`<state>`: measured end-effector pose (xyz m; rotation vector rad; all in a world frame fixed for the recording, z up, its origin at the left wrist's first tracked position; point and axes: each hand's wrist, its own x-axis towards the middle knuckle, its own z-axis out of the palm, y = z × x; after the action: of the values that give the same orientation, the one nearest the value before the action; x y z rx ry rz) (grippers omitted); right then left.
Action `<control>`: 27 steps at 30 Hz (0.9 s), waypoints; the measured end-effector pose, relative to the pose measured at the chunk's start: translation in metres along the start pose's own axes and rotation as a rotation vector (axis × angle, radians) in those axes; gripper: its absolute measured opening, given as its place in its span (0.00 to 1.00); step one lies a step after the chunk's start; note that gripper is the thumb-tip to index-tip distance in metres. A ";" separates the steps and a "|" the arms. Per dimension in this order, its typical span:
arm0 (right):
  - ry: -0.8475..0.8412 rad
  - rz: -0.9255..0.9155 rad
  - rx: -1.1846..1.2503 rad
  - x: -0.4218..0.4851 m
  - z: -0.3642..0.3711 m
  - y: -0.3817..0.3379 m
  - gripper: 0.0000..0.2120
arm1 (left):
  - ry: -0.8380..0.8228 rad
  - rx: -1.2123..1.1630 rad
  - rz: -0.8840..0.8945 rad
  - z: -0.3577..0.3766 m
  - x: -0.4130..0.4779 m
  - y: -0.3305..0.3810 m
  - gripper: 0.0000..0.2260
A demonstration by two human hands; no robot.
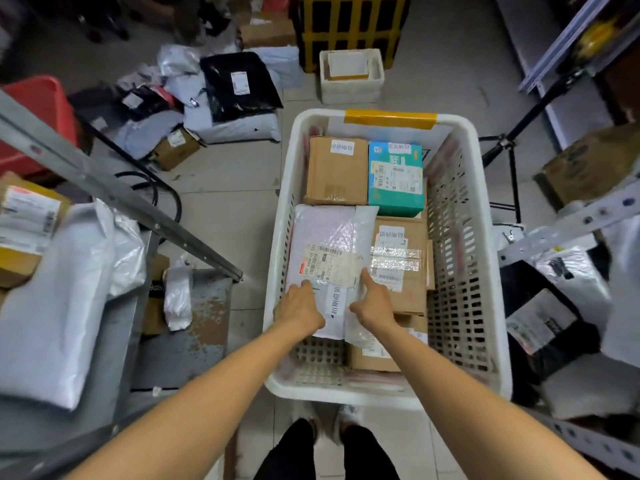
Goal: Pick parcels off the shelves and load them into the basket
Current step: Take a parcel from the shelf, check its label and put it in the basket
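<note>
Your left hand (300,305) and right hand (374,303) press a bubble mailer (325,244) flat into the half-full basket (464,271); shelf parcels (59,299) remain

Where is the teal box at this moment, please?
In the head view, the teal box lies at the far right of the white basket, directly right of a brown cardboard box and beyond a taped cardboard box.

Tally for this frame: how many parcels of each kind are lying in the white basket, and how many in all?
Brown cardboard boxes: 3
Teal box: 1
White bubble mailer: 1
Total: 5 in view; anything underneath them is hidden.
</note>
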<state>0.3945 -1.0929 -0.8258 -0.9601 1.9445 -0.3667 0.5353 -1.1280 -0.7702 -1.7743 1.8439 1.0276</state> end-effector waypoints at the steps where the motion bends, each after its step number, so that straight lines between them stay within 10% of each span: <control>1: -0.016 -0.014 -0.054 -0.006 -0.011 -0.007 0.38 | -0.004 0.046 0.007 -0.006 -0.004 0.002 0.26; 15: 0.016 -0.105 -0.366 -0.130 -0.141 -0.093 0.32 | 0.128 0.347 0.502 -0.116 -0.076 0.069 0.20; 22: 0.255 -0.034 -0.321 -0.216 -0.166 -0.075 0.11 | 0.109 0.624 0.825 -0.106 -0.124 0.113 0.23; 27: 0.440 0.113 -0.337 -0.306 -0.202 -0.017 0.17 | 0.070 0.788 1.091 -0.063 -0.188 0.179 0.23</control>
<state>0.3220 -0.8988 -0.5228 -1.0373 2.5092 -0.1965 0.3999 -1.0556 -0.5516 -0.2964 2.7556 0.3468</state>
